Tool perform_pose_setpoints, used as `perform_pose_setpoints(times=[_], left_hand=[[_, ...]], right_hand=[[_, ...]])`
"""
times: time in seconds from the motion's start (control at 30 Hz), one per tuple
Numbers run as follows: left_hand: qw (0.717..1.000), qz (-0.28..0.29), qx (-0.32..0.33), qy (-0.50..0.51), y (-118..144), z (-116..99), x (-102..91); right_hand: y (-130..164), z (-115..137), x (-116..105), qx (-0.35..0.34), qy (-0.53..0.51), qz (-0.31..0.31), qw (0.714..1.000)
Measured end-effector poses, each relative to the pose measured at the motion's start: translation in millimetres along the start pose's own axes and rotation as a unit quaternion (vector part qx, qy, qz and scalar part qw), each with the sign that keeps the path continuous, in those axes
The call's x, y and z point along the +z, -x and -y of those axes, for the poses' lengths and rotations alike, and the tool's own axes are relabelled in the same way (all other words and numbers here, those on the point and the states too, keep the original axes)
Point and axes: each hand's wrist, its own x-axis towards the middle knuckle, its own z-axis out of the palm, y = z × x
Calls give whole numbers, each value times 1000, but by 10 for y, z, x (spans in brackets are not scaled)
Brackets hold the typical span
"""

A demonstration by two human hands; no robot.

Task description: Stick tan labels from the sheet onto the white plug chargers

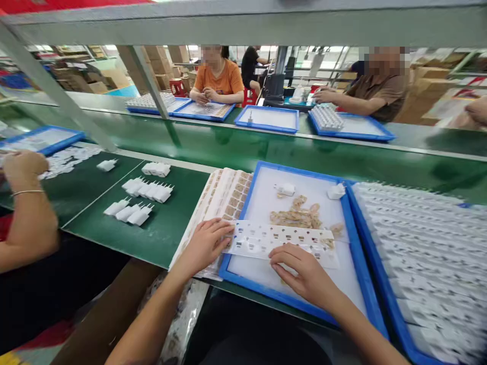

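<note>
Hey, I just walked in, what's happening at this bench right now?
A person works at a green bench on a factory line. Both hands press on a sticker sheet laid across a blue tray: the left hand at its left end, the right hand on its lower edge. Peeled brown bits lie in the tray, with a sheet stack to its left. White plugs sit in rows further left, and a co-worker's arm rests there. Other people work across the belt.
</note>
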Motion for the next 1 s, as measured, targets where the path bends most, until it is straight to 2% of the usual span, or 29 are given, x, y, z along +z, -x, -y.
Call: perform_pose_setpoints(times=[0.1,0.17,0.23,0.33,0.4,0.5,0.57,0.67,0.73,0.8,0.87,0.93,1.0], left_hand=[[999,-20,39,-24,-382,-52,-159],[996,-22,74,-49,-766,-179,-225],[992,1,107,-71,-1235,-379,-227],[988,15,132,-76,-1918,-695,-85],[987,23,137,-76,-2253,-844,69],[988,39,129,-69,-2539,-950,261],[991,39,116,-59,-2610,-970,290],[995,6,94,-30,-2528,-977,134],[996,-26,86,-2,-2296,-981,-66],[994,-52,89,29,-1903,-982,-264],[991,-71,94,62,-1402,-979,-381],[974,-108,109,166,-905,-974,-372],[957,-131,111,233,-519,-980,-241]], right_hand=[[171,33,-63,41,4,-39,998],[260,30,-46,58,0,-73,996],[326,3,5,62,-1,-108,992],[401,-56,74,66,16,-141,988],[439,-87,87,73,31,-153,985],[476,-107,79,85,48,-164,982],[485,-105,74,85,54,-168,981],[489,-95,72,81,58,-185,978],[494,-90,63,83,50,-203,974],[500,-83,46,93,28,-220,971],[502,-66,26,108,-2,-230,967],[492,-25,18,123,-43,-232,964],[465,43,35,136,-111,-223,959]])
